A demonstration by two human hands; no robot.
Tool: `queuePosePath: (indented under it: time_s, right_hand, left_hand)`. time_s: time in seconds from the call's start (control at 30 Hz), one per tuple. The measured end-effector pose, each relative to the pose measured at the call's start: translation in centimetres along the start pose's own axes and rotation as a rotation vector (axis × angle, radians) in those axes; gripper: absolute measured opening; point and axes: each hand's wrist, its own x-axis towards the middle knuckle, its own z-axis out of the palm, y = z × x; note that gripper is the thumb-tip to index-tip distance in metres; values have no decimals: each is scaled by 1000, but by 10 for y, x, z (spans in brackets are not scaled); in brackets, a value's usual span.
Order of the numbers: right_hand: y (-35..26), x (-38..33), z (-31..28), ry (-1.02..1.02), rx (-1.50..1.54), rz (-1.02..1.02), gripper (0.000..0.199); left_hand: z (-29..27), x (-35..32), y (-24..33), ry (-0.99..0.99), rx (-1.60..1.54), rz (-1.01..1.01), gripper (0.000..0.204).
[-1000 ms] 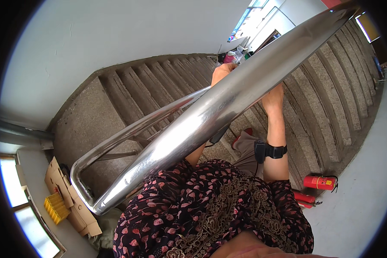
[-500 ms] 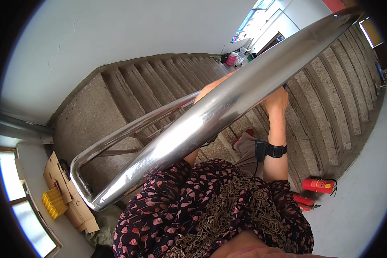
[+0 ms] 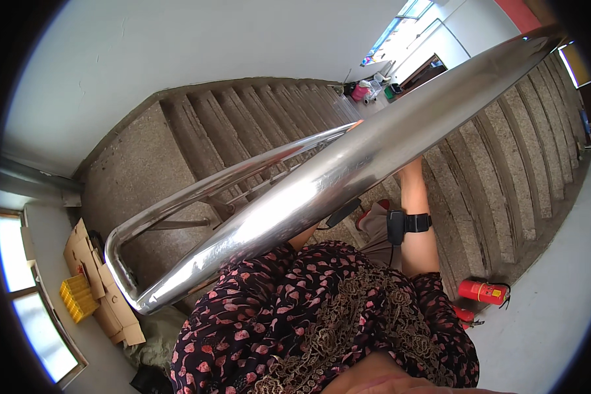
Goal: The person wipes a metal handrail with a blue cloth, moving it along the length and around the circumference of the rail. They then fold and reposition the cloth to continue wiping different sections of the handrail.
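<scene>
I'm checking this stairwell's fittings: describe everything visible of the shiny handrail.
The handrail is a silvery, faintly scuffed tube, apparently polished metal. It slants from lower left to upper right, above the stairs; at lower left it bends back on itself. The right hand is partly hidden behind it, contact unclear.

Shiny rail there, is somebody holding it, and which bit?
I can't tell: the rail hides most of the left hand and right hand, so any hold is hidden.

Both hands have slipped further from view behind the steel handrail.
</scene>
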Motion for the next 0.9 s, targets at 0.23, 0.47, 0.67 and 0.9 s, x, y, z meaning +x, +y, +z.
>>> queuePosePath:
  time_s: [0.23,0.47,0.67,0.9]
  right_hand:
    - [81,51,-83,24,140,164,50]
    - [100,66,-79,-178,-362,-312,60]
    - [73,32,-34,95,71,-67,50]
    - [9,-28,20,3,-534,-359,71]
  left_hand:
    - [-1,-17,-1,-13,27,-11,52]
    - [11,3,4,-40,86,48,57]
    - [29,33,5,-107,165,101,61]
    - [13,54,26,-300,274,-36,67]
